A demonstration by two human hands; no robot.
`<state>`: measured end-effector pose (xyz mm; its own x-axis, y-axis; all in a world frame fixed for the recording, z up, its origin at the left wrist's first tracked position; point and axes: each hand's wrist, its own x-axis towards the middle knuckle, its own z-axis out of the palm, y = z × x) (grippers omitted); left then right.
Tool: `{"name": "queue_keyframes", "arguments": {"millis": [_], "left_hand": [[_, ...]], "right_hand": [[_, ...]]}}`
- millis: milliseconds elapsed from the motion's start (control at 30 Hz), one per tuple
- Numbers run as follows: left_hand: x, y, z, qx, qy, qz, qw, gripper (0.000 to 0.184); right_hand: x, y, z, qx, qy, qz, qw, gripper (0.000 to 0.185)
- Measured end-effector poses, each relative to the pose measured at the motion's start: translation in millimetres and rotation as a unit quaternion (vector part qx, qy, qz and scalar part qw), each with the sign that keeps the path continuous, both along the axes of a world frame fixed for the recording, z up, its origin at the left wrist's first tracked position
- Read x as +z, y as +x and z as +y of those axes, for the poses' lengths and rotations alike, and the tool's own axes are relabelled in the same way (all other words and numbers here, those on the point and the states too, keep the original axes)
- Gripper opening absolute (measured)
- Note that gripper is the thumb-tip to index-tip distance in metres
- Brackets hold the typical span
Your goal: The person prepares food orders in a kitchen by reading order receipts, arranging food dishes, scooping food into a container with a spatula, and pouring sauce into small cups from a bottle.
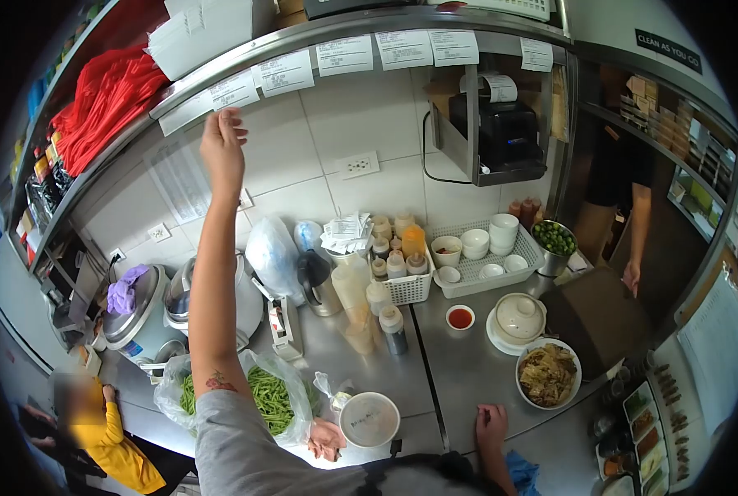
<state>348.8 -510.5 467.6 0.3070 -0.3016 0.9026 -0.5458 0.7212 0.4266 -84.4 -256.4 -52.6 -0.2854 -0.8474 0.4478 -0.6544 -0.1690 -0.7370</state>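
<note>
Above the grey steel counter (447,376), the left hand (225,136), loosely curled, adjoins a white rectangular paper ticket (235,89); right hand (492,423), half-curled, on counter; grips undeterminable.

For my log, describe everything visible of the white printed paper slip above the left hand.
The white rectangular paper slip bears dark print, too fine to read. Looking flat, it hangs tilted along the silver metal shelf edge between other white slips. The bare left hand is at its lower edge; contact is unclear.
</note>
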Motion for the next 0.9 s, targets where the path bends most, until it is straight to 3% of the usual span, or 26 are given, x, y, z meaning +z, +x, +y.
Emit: {"name": "queue_keyframes", "arguments": {"millis": [167, 267, 400, 800, 900], "left_hand": [[18, 15, 4, -0.03, 0.011, 0.09, 0.995, 0.024], [26, 37, 1, 0.014, 0.062, 0.043, 0.997, 0.031], [33, 41, 1, 0.032, 0.101, 0.072, 0.992, 0.035], [39, 63, -11, -0.085, 0.067, 0.098, 0.989, 0.037], [36, 60, -4, 0.057, 0.055, 0.059, 0.995, 0.038]], "right_hand": [[-4, -2, 0, 0.011, 0.039, -0.036, 0.999, 0.006], [-1, -2, 2, 0.004, 0.049, -0.039, 0.998, 0.006], [-3, -3, 2, 0.008, 0.039, -0.032, 0.999, 0.006], [-2, 0, -2, -0.005, 0.018, -0.02, 1.0, 0.008], [1, -1, 0, -0.01, 0.025, -0.021, 0.999, 0.007]]}}
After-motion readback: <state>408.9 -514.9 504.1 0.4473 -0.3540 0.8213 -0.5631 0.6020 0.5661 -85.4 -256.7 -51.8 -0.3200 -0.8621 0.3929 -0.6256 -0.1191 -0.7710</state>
